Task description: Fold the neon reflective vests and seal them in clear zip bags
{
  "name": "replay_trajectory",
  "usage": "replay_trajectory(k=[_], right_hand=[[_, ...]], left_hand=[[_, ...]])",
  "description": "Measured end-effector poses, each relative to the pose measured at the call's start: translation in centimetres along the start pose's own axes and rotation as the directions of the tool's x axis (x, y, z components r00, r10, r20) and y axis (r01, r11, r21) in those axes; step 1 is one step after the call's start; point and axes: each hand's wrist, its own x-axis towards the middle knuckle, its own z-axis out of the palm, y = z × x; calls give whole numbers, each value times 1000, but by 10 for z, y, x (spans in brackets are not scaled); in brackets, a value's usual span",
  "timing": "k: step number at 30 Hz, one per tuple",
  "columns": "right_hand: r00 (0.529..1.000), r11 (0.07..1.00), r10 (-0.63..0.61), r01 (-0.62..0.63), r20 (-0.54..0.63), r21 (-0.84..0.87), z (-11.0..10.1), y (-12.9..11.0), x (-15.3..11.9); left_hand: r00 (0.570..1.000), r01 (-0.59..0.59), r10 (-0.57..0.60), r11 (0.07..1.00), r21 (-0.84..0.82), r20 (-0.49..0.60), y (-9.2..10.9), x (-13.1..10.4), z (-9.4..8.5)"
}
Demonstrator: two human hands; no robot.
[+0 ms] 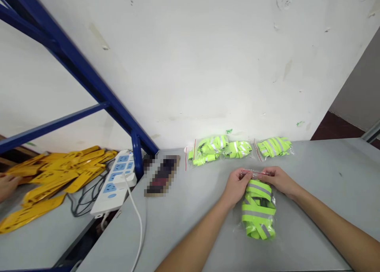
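Observation:
A clear zip bag [259, 210] with folded lime-yellow straps and grey reflective stripes lies on the grey table [184, 216]. Its red-lined top edge points toward the wall. My left hand [237, 185] pinches the left part of that edge between thumb and fingers. On the right part of the same edge, my right hand [277, 179] has its fingers closed as well. Behind my hands, against the wall, more filled bags rest: a cluster [212, 147] with another bag [238, 149] beside it, and a separate one [274, 146] to the right.
A white power strip [114, 183] with a plugged-in adapter and cable stands left, beside a blue metal frame [103, 94]. Yellow strips [65, 169] are heaped at the far left, near another person's hand [8, 186]. A pixelated flat item [162, 176] lies on the table.

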Motion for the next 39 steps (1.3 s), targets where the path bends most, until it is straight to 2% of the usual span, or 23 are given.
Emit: replay_trajectory(k=[7, 14, 18, 20, 23, 26, 32, 36, 39], right_hand=[[997, 998, 61, -62, -54, -16, -5, -1, 1], [999, 987, 50, -51, 6, 154, -17, -2, -1], [998, 991, -32, 39, -56, 131, -13, 1, -4], [997, 993, -65, 70, -51, 96, -11, 3, -4], [998, 997, -65, 66, -15, 35, -11, 5, -4], [998, 999, -49, 48, -35, -11, -11, 5, -3], [997, 996, -74, 76, 35, -46, -4, 7, -4], [989, 987, -142, 145, 44, -70, -5, 10, -4], [990, 985, -131, 136, 57, -102, -7, 10, -4]], left_hand=[[998, 60, -57, 993, -100, 25, 0, 4, -3], [997, 65, -68, 990, -126, -26, 1, 4, -4], [997, 83, -83, 989, -126, 8, 4, 4, -4], [993, 116, -113, 987, -111, 34, 5, 5, -5], [988, 154, -154, 985, -79, 5, 6, 6, -5], [988, 145, -147, 988, -50, -38, 8, 6, -5], [992, 127, -127, 992, 27, 10, 11, 3, -3], [991, 129, -124, 988, -88, 55, 10, 5, -6], [987, 151, -136, 971, -186, 90, 9, 5, -10]])
